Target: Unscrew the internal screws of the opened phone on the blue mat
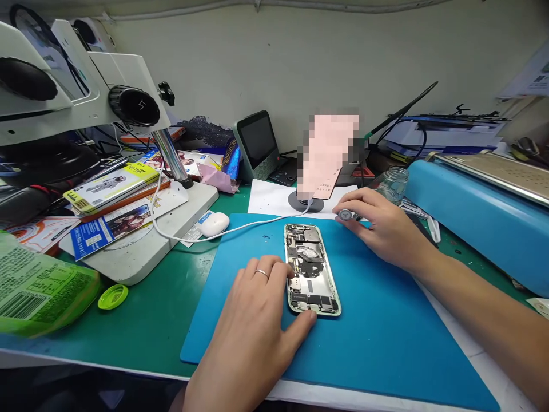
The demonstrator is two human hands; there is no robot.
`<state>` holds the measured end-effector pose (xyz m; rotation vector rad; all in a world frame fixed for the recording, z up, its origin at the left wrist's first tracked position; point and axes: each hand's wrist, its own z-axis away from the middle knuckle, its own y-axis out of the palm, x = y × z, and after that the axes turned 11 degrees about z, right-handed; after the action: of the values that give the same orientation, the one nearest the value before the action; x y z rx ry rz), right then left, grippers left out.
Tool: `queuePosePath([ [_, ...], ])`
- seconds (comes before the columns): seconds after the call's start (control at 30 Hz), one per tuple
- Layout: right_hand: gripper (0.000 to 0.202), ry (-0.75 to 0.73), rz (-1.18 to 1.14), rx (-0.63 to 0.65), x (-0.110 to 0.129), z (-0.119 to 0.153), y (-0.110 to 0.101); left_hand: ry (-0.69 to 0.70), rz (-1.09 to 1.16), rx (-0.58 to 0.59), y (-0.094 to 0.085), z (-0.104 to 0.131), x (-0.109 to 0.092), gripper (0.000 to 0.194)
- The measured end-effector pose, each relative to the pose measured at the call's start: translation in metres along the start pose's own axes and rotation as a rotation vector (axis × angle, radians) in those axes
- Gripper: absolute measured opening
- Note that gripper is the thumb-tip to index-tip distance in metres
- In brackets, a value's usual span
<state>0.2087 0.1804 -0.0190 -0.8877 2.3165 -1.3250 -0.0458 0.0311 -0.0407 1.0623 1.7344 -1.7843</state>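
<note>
An opened phone lies on the blue mat, its circuit boards, metal parts and an open hollow showing. My left hand steadies it, with fingertips at its left edge and the thumb at its bottom edge. A ring is on one of that hand's fingers. Beyond the phone's upper right, my right hand is raised over the mat. Pinched in its fingers is what looks like a small screwdriver, its round grey end turned towards me; the rest is mostly hidden by the fingers.
A blurred-out phone on a stand has a white cable running left. A microscope arm overhangs the left side above boxes. A blue machine and a glass jar stand right. A green bag lies at the left edge.
</note>
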Motion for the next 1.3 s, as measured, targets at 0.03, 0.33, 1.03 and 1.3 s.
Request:
queuePosePath([
  [0.03, 0.016, -0.012, -0.014, -0.048, 0.003, 0.0, -0.002, -0.003, 0.0, -0.008, 0.0, 0.0, -0.001, 0.018],
  [0.33, 0.03, 0.05, -0.228, -0.334, 0.039, 0.009, 0.001, 0.026, 0.001, -0.029, 0.0, -0.001, -0.003, 0.017],
  [1.03, 0.032, -0.108, -0.376, -0.089, 0.064, 0.005, 0.016, 0.043, -0.036, -0.047, -0.001, -0.001, -0.002, 0.02],
  [1.3, 0.031, -0.115, -0.37, -0.08, 0.066, 0.003, 0.016, 0.043, -0.054, -0.059, 0.001, -0.001, -0.002, 0.02],
])
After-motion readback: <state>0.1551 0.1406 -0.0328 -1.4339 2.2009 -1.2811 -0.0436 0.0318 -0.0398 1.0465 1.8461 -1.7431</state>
